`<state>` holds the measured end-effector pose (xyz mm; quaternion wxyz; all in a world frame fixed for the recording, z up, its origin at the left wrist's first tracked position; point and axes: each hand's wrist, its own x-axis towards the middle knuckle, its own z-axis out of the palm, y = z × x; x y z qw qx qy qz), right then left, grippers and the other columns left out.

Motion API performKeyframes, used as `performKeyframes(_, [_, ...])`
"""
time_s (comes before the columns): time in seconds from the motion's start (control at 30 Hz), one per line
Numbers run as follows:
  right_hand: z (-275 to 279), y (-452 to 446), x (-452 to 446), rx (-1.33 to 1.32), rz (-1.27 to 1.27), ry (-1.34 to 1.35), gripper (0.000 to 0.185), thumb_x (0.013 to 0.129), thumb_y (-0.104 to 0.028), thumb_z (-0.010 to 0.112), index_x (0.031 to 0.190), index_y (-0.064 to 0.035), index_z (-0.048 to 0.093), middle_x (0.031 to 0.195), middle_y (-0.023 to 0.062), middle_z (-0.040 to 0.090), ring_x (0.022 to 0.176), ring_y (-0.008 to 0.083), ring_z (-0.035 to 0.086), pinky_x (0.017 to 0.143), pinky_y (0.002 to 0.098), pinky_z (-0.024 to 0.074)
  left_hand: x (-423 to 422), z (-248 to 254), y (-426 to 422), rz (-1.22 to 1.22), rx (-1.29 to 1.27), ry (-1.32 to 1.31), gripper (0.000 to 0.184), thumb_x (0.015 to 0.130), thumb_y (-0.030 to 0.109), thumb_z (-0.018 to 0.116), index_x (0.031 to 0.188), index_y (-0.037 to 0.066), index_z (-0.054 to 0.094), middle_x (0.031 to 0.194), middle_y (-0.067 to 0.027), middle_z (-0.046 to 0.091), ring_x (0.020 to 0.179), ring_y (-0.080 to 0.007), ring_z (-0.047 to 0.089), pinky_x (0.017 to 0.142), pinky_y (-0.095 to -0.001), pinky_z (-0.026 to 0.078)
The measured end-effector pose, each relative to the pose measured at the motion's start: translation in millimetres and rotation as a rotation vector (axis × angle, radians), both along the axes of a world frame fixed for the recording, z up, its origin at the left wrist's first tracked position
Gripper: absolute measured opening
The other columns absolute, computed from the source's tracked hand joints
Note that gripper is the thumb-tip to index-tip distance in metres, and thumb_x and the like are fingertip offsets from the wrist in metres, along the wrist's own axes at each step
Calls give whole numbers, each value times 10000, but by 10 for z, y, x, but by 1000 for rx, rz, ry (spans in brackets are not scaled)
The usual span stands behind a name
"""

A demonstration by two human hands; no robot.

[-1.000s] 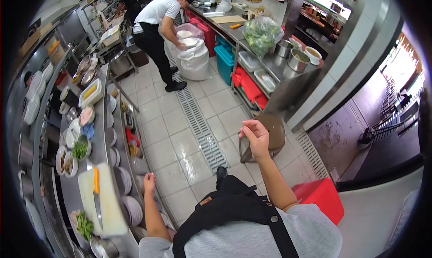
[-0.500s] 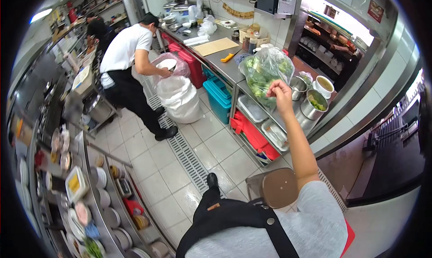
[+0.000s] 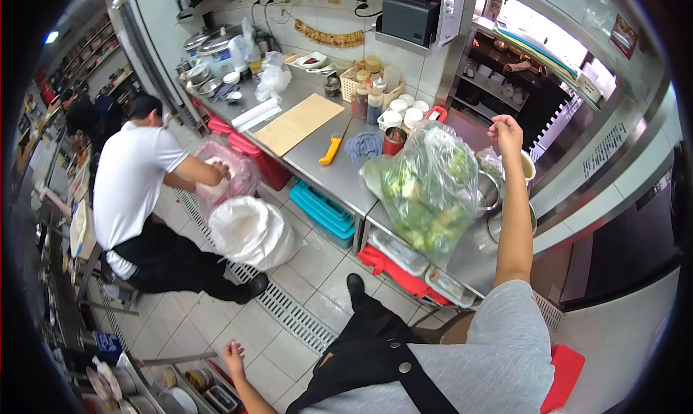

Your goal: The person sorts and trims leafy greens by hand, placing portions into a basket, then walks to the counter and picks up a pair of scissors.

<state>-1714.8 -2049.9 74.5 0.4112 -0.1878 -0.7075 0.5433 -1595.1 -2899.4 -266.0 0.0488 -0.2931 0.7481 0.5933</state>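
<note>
Right hand (image 3: 508, 134) has passed the bagged greens (image 3: 429, 190), seemingly over steel counter (image 3: 473, 244).

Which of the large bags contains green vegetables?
The transparent bag on the counter looks green inside; the pink bag and white sack, beside the co-worker, do not.

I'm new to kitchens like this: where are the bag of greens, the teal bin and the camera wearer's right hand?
Bag of greens (image 3: 427, 192): head view, middle of its clear plastic.
Teal bin (image 3: 322, 210): head view, on its lid.
Right hand (image 3: 508, 134): head view, middle of the hand.
</note>
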Motion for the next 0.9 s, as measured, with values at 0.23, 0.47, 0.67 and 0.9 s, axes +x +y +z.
performKeyframes(0.23, [-321,839,-1421,19,-20,-381,256,817,-166,523,1044,-55,566,828,44,613,686,113,587,562,252,468,-228,-333,387,60,1,-355,359,839,430,544,998,112,498,835,-56,586,681,-197,576,539,-353,451])
performKeyframes(0.47, [-1134,1479,-2384,-282,-44,-919,665,838,-569,431,1263,-57,420,1193,152,510,981,281,561,812,427,449,17,-144,1149,19,132,-741,321,866,297,536,1028,22,508,869,-112,592,732,-240,611,532,-373,499])
performKeyframes(0.67, [-1555,1726,-2664,-281,326,-1440,601,843,-548,429,1123,-27,534,1114,146,569,983,246,569,794,429,445,-74,23,1272,90,80,-767,342,865,294,537,1045,5,502,884,-130,593,741,-254,612,548,-383,508])
performKeyframes(0.9, [-1368,1377,-2818,-194,374,-1677,511,840,-515,455,930,-36,607,958,117,620,860,249,593,778,438,444,-382,152,1269,136,33,-714,367,865,290,538,1065,-15,494,900,-151,594,752,-271,613,566,-395,517])
